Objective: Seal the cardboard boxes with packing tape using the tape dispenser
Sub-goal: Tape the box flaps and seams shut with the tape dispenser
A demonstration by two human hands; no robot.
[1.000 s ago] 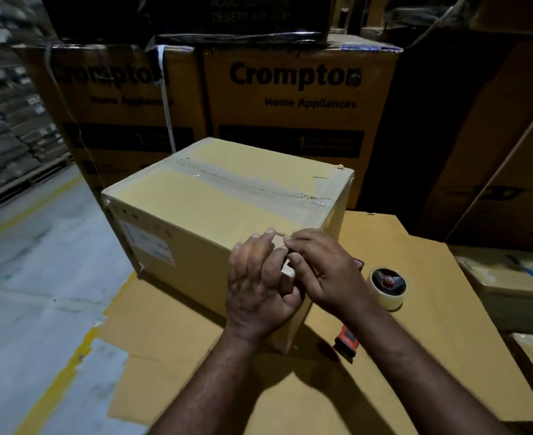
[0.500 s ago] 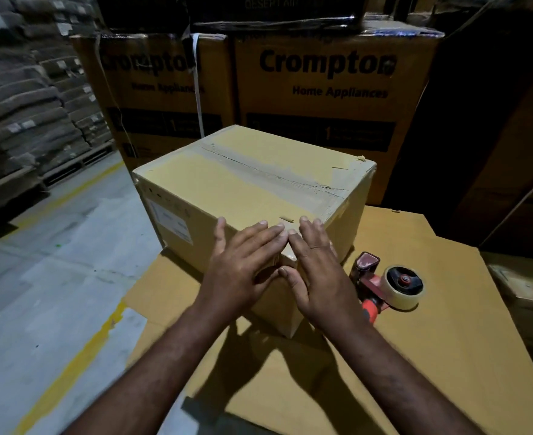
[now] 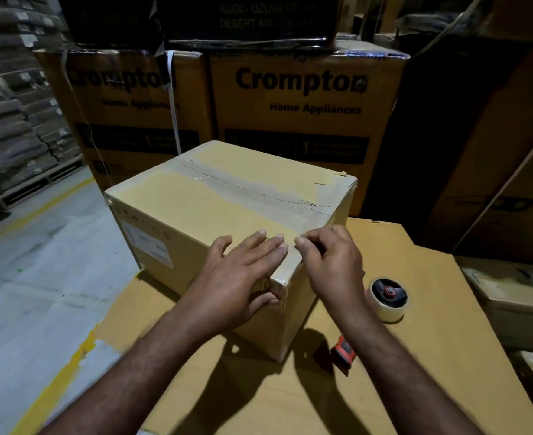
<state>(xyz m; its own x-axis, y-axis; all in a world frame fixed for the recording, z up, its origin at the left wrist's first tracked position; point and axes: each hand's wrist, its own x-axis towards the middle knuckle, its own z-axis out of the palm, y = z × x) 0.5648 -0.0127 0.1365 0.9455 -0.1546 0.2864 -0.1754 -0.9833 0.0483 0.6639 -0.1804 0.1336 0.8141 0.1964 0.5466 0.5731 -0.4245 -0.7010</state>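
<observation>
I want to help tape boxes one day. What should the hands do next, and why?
Probably slide the left hand down the near corner of the box to rub the tape flat. The tape there looks wrinkled, the left hand lies flat on it, and the right hand touches the top edge beside it with curled fingers. The tape dispenser lies untouched on the right.

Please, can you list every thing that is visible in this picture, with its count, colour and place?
cardboard box: 1, tan, on the cardboard sheet, top seam taped
tape dispenser: 1, red-black, clear roll, on the sheet right of the box
cardboard sheet: 1, brown, under both
printed cartons: 2, brown, behind the box
sacks: many, grey, stacked far left
floor: 1, grey, yellow lines, left
left hand: flat on the box's near corner
right hand: fingers curled at the box's top edge
</observation>
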